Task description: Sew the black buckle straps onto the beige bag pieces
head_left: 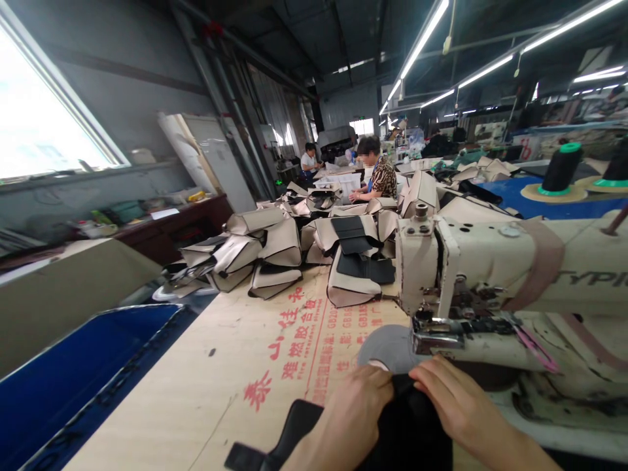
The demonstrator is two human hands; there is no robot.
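A black fabric piece is stretched between my two hands, close in front of the sewing machine. My left hand is closed on its upper left edge, knuckles up. On the upper right edge, my right hand pinches the same piece with fingers bent. A black strap-like flap sticks out to the left beneath my left wrist; whether it belongs to the held piece cannot be made out. Just beyond my fingertips are the machine's metal arm end and a grey round disc on the board.
The plywood table carries red printing. Beige bag-like pieces with black edging are heaped along its far side. A blue bin stands at left. Thread cones sit at right. Behind the heap a co-worker sits.
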